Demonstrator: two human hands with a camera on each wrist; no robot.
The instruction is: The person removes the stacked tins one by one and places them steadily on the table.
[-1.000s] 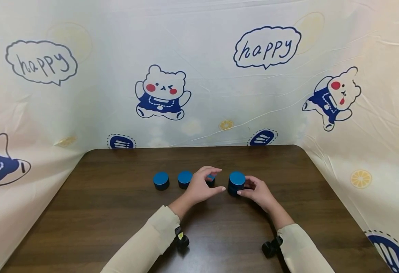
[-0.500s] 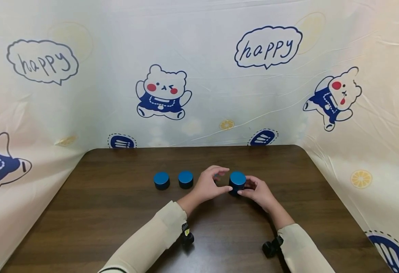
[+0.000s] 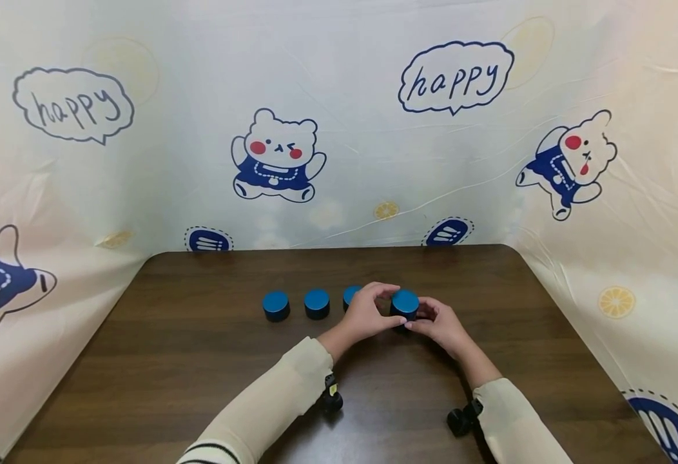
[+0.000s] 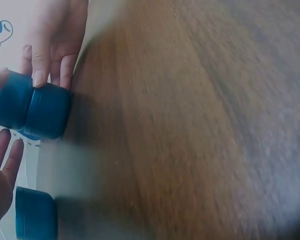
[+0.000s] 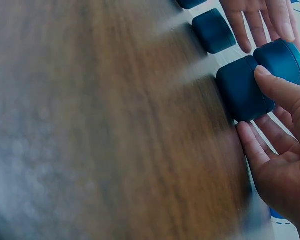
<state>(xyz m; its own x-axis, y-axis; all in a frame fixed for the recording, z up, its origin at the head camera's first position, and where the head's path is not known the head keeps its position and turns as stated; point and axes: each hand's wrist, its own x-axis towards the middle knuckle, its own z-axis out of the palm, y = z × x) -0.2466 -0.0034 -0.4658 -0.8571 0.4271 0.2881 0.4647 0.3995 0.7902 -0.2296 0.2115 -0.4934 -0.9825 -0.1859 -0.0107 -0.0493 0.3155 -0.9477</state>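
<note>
at table centre, l hand (image 3: 368,314) now grips stack (image 3: 404,307) w/ r hand (image 3: 439,323)

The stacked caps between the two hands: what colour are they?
Blue, both stacked caps; clearest in the right wrist view.

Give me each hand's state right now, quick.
Left hand: fingers curled round the top of the two-high stack of blue cylinders.
Right hand: grips the same stack from the other side.

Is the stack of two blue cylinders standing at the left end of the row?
No, the stack stands at the right end of the row, held between the left hand and the right hand.
</note>
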